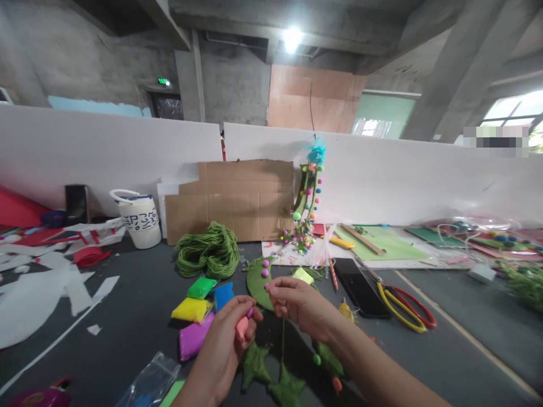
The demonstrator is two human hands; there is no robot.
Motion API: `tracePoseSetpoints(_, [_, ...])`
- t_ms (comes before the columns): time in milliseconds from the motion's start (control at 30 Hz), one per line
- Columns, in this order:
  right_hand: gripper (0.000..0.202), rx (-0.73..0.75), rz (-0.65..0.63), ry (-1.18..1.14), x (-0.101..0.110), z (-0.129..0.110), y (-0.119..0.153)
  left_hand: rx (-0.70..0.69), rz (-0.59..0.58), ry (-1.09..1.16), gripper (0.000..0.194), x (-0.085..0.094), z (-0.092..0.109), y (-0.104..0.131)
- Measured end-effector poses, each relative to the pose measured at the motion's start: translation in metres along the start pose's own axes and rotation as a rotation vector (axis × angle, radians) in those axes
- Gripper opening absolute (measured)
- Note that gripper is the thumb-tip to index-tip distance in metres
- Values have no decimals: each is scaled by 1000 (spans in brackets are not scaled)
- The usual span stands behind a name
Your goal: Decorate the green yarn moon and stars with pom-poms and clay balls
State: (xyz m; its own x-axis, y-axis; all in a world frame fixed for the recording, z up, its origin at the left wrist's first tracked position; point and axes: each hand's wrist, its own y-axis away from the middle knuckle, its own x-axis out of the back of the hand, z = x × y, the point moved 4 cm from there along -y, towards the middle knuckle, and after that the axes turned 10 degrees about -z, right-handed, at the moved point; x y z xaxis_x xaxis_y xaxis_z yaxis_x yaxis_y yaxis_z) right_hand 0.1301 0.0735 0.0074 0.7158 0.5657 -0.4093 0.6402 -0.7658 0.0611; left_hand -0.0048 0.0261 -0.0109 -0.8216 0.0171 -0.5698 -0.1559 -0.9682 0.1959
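My left hand (231,339) is closed around a lump of coral-pink clay (241,328), with a bit of purple showing at its fingertips. Thumb and forefinger of my right hand (292,299) pinch a small purplish-pink ball (267,287), mostly hidden by the fingers. Just behind it lies a green yarn-wrapped crescent (257,277) with pink-purple balls (265,268) on its face. I cannot tell whether the pinched ball touches the crescent. Below my hands are a green star (255,364) and a second green star (287,389), near a cord. Clay packets, among them yellow (190,309) and purple (195,337), lie beside my left hand.
A green yarn skein (207,250) sits before cardboard (212,215). A decorated hanging ornament (307,198) stands behind my hands. To the right are a black phone (360,287) and scissors (407,308). White scraps (34,305), a white bucket (139,221) and a plastic bag (150,381) are leftward.
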Motion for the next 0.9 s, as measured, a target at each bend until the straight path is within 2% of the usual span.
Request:
tracePoseSetpoints(167, [31,1,17,8,-2,-1,1,11,15,-5,17,-1,-1,0])
tracePoseSetpoints(267, [26,-4,36,40,-4,-2,2,21,20,-9,17,-2,-1,0])
tracePoseSetpoints(400, [34,1,51,67,-2,-2,1,24,10,-6,13,-1,-1,-1])
tracePoseSetpoints(567, [17,35,15,112,-8,-6,3,28,39,119,3,0,-1,-5])
tracePoseSetpoints(633, [13,62,12,239,-17,-7,6,49,65,219,5,-1,-1,-5])
tracePoseSetpoints(733, [9,154,13,608,-38,-8,13,105,43,350,14,-6,2,-2])
tracePoseSetpoints(900, [14,463,24,1182,-80,3,23,184,-9,407,30,-14,10,8])
